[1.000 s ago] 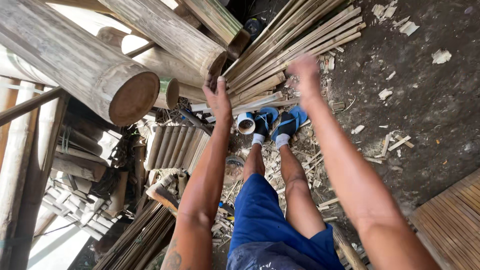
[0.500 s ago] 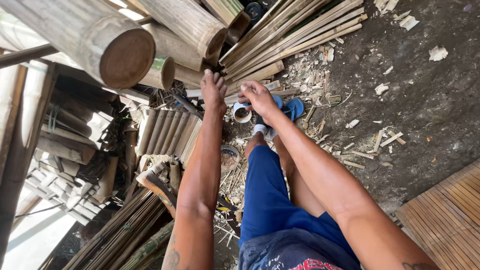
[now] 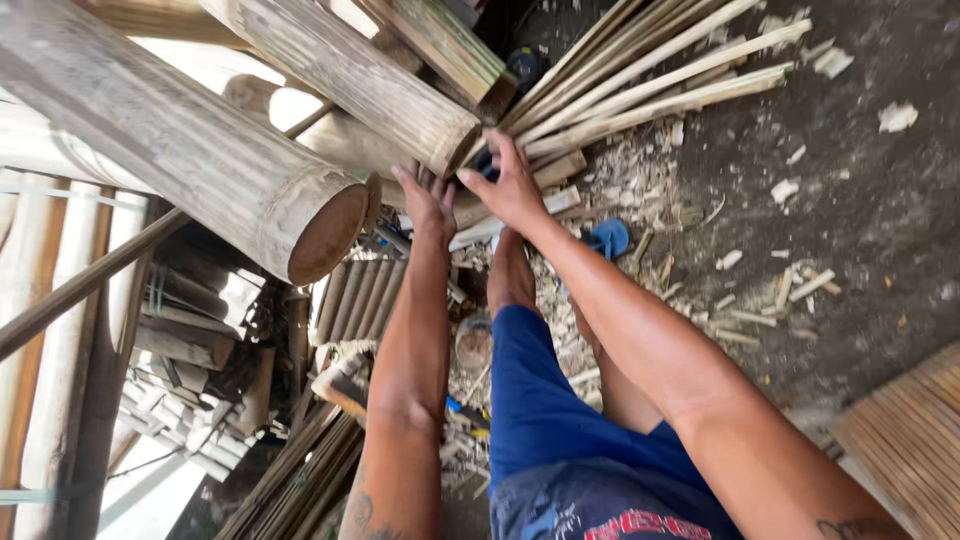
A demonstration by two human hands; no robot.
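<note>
One head-worn camera looks steeply down, close over outstretched arms, toward the littered ground [image 3: 860, 230].

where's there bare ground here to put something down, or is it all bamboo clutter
The barest patch is the dark dirt floor at right, between the split bamboo strips above and the woven mat below; only small chips lie there. It is crowded around both hands, under the big bamboo poles, and by the shavings.
</note>
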